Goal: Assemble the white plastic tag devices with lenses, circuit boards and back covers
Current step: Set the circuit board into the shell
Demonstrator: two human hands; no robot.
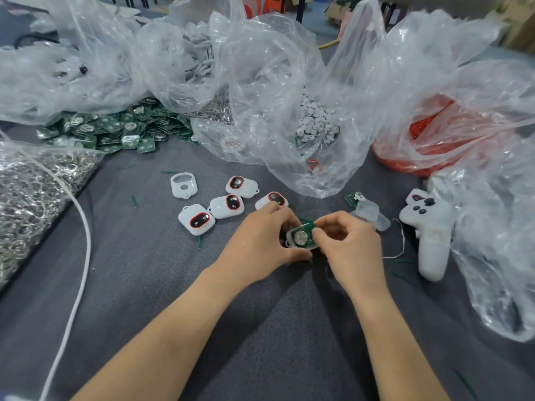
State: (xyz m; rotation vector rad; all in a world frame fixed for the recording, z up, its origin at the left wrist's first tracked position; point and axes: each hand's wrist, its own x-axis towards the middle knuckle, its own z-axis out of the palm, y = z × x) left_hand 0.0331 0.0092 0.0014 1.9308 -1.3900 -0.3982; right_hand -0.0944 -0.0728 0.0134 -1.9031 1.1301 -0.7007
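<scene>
Low over the bench [260, 337], left hand's [257, 241] fingers [280, 215] clamp the white case [289, 242] steady; right hand [354, 248] pinches the green board [309, 227] in.

Clutter on the grey cloth [275, 328] around the work spot
A white cord [88, 244] curves down the cloth well left of the left hand [260, 241], and beyond it a clear bag of metal rings [31, 192] lies at the far left edge. Just right of the right hand [351, 244] runs a thin pale thread [403, 241], then a white controller-shaped gadget [432, 227] with dark buttons. Crumpled clear plastic bags [260, 82] heap up beyond both hands, and cardboard boxes [518, 27] stand far behind to the right
</scene>
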